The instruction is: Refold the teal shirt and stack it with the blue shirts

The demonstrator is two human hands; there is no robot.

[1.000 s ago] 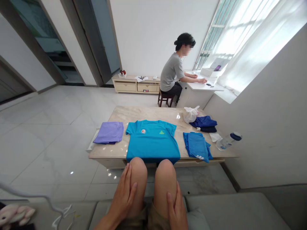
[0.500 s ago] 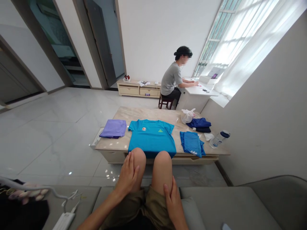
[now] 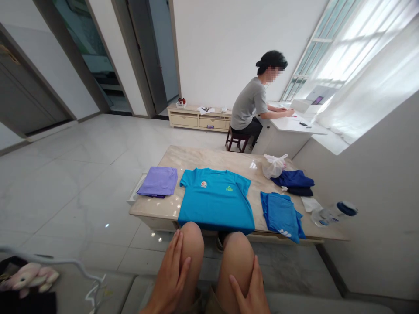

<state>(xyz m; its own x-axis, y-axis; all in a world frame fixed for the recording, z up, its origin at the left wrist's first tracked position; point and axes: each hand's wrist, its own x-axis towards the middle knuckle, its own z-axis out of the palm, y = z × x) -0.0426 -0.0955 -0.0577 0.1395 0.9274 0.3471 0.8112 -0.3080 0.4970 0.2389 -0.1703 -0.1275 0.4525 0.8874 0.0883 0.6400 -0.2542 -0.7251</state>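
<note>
My left hand (image 3: 172, 271) rests on the outer side of my left knee, fingers stretched out and holding nothing. On the side of my right leg lies my right hand (image 3: 250, 288), thumb spread from the fingers, also holding nothing. Just beyond my knees a blue-turquoise T-shirt (image 3: 216, 205) is spread flat on the low table, its hem hanging over the front edge. A folded purple garment (image 3: 159, 181) lies left of it. To the right is a folded blue garment (image 3: 281, 213) with white stripes.
The marble-topped table (image 3: 209, 156) also carries a white plastic bag (image 3: 274, 165), dark blue clothes (image 3: 293, 179) and a clear water bottle (image 3: 334, 213) near the right wall. Beyond it a person (image 3: 250, 104) sits at a white desk (image 3: 291, 124). A pink plush toy (image 3: 32, 277) lies at left.
The view has come closer to the table and shifted, so the knees and clothes appear larger. Both hands stay on the legs; the clothes have not been moved.
</note>
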